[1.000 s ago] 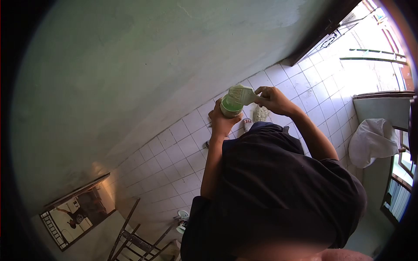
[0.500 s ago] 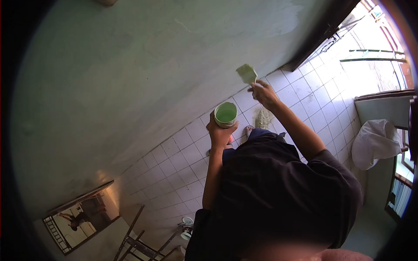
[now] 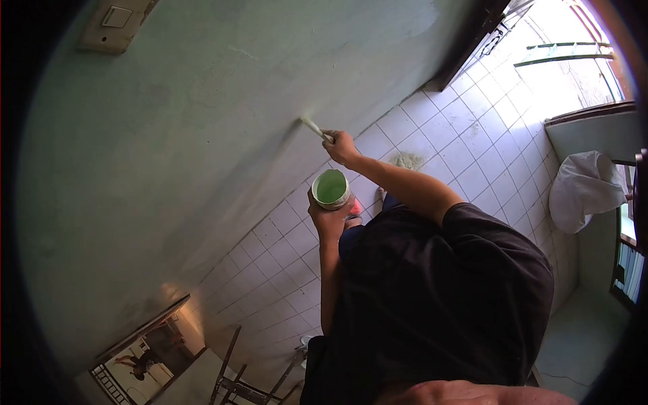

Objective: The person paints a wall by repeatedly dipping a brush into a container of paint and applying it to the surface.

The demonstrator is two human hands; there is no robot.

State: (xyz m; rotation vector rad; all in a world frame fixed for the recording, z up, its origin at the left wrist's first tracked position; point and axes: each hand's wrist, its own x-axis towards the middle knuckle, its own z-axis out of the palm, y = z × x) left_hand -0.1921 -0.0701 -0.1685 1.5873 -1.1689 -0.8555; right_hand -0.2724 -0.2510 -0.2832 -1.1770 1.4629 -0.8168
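My right hand (image 3: 341,147) grips the handle of a paintbrush (image 3: 313,126). The bristle end meets the pale green wall (image 3: 202,148), or comes very near it, and the brush is seen edge-on. Lower down, my left hand (image 3: 329,217) is wrapped round a cup of light green paint (image 3: 331,188), its open top facing up toward me. The paint's surface shows inside the rim. The fingers on the far side of the cup are hidden.
White floor tiles (image 3: 432,128) run along the wall, with a patch of debris (image 3: 408,160) on them. A white sack (image 3: 586,192) stands at right. A dark metal frame (image 3: 246,388) and a mirror (image 3: 145,358) are lower left. A switch plate (image 3: 116,24) is on the wall.
My right hand has moved left with the paintbrush, bringing its bristles from above the floor to the wall. The cup stays in my left hand. The view has shifted, showing the switch plate.
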